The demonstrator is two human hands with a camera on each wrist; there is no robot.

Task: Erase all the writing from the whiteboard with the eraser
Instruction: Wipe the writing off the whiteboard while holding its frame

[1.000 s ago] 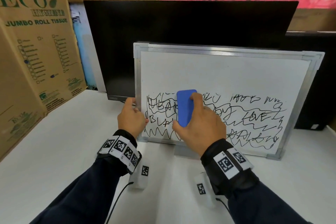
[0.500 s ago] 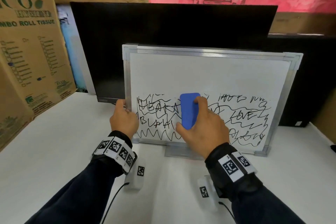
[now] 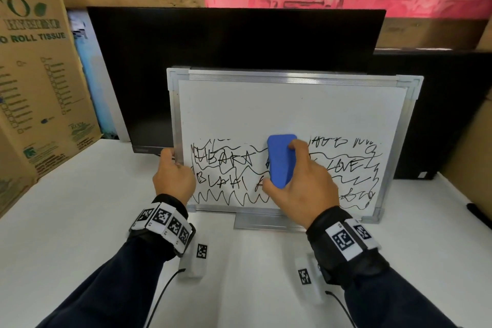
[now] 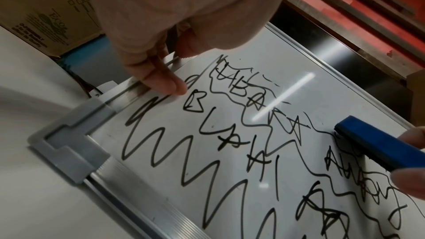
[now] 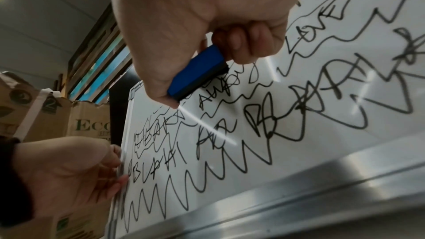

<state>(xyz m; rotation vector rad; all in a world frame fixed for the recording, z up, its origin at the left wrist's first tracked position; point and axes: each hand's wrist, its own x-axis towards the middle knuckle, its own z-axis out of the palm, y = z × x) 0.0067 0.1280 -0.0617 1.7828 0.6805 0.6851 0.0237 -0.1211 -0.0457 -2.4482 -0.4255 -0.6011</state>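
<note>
A silver-framed whiteboard (image 3: 292, 104) stands upright on the white table, its upper half blank and its lower half covered in black scribbles (image 3: 229, 165). My right hand (image 3: 298, 189) grips a blue eraser (image 3: 281, 160) and holds it flat against the middle of the writing. In the right wrist view the eraser (image 5: 197, 72) sits between thumb and curled fingers, its dark felt on the board (image 5: 299, 152). My left hand (image 3: 174, 176) holds the board's left frame edge; the left wrist view shows its fingers (image 4: 161, 81) on the frame, with the eraser (image 4: 377, 144) at the right.
A black monitor (image 3: 234, 61) stands right behind the board, with a second dark panel (image 3: 436, 114) to its right. Cardboard tissue boxes (image 3: 34, 74) lean at the left. A black marker (image 3: 479, 214) lies at the table's right edge. White tabletop (image 3: 80, 208) spreads in front.
The eraser has slid right along the writing, from over the left words to the board's middle. My left hand has kept its hold on the left frame.
</note>
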